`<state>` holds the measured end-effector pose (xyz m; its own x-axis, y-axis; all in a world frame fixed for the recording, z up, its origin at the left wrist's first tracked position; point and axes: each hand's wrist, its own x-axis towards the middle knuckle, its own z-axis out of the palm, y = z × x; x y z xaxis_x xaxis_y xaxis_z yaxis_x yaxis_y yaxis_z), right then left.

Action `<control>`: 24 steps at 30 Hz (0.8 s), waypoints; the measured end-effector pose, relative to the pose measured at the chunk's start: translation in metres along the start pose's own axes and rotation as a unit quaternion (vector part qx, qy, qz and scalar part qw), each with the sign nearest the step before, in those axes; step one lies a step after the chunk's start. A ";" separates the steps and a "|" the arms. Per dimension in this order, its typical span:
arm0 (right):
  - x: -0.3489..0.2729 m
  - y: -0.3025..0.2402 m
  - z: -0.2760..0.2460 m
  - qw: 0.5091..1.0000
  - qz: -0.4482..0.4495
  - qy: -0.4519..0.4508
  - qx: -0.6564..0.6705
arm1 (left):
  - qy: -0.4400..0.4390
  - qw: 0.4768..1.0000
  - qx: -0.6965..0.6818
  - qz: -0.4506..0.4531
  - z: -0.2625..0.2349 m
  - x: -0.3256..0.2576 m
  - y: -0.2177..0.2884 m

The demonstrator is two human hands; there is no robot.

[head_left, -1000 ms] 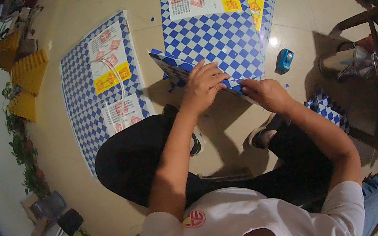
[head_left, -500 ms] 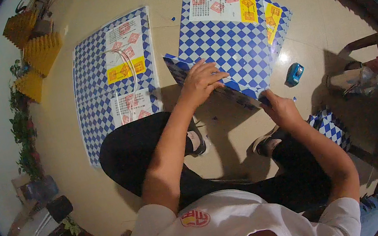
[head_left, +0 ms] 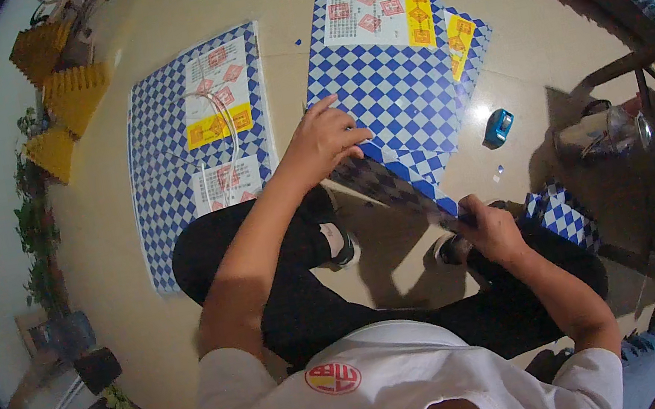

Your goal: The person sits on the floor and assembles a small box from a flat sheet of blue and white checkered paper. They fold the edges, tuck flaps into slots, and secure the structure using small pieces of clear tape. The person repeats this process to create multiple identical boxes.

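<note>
Between my hands a blue-and-white checkered panel (head_left: 394, 186) stands on edge, tilted, with a blue strip along its top. My left hand (head_left: 326, 142) is closed at its upper left end, the fingers bent over the edge. At the lower right corner my right hand (head_left: 490, 231) pinches the panel between thumb and fingers. Just beyond it, a larger checkered sheet (head_left: 384, 78) with a white and yellow printed area lies flat on the floor. Another checkered sheet (head_left: 473, 50) shows partly from under it.
A checkered stack (head_left: 162, 145) with a white cord (head_left: 232, 138) lies at left. A small blue device (head_left: 498, 128) rests right of the sheets. Crumpled checkered scraps (head_left: 564, 219), a metal pot (head_left: 593, 136) and a wooden stool (head_left: 644, 78) stand right. Yellow corrugated pieces (head_left: 78, 99) line the left wall.
Both hands have moved a little toward me with the panel, which is lower and steeper now. White scraps show on the floor near the right hand.
</note>
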<state>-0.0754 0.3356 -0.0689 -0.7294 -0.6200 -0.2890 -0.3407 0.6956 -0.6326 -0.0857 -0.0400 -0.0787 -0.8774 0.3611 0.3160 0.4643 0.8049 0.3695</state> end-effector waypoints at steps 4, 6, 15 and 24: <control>-0.007 -0.031 0.017 0.994 -0.017 0.058 0.091 | -0.028 0.993 0.083 0.080 -0.041 0.013 0.067; 0.001 -0.044 0.034 0.978 -0.051 0.108 0.171 | -0.030 0.986 0.120 0.114 -0.047 0.019 0.100; 0.005 -0.071 0.096 0.912 -0.123 0.251 0.301 | -0.029 0.947 0.235 0.217 -0.061 0.013 0.167; -0.014 -0.059 0.095 0.909 -0.121 0.252 0.308 | 0.123 0.984 -0.097 -0.085 -0.060 -0.040 0.143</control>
<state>0.0116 0.2693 -0.0961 -0.9097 -0.3745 0.1795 -0.2429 0.1292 -0.9614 0.0234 0.0326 0.0140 -0.8997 0.0839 0.4284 0.3482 0.7298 0.5884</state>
